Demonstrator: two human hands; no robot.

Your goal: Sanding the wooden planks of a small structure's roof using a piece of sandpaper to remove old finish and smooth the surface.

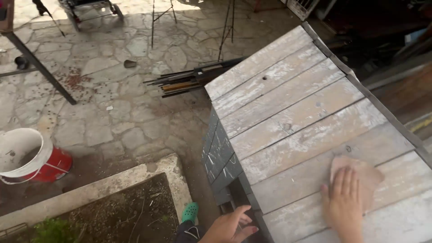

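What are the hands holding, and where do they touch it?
The right hand presses flat on a brownish sheet of sandpaper, fingers covering its lower left part. The left hand rests at the edge of the wooden tabletop, holding nothing.

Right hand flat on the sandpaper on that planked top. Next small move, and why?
Probably push the sandpaper sheet up along the plank's grain. The right hand presses it flat on the wooden tabletop, where flaky whitish paint shows on the boards ahead, while the board beneath looks barer. The left hand rests at the table's near edge, seemingly bracing.
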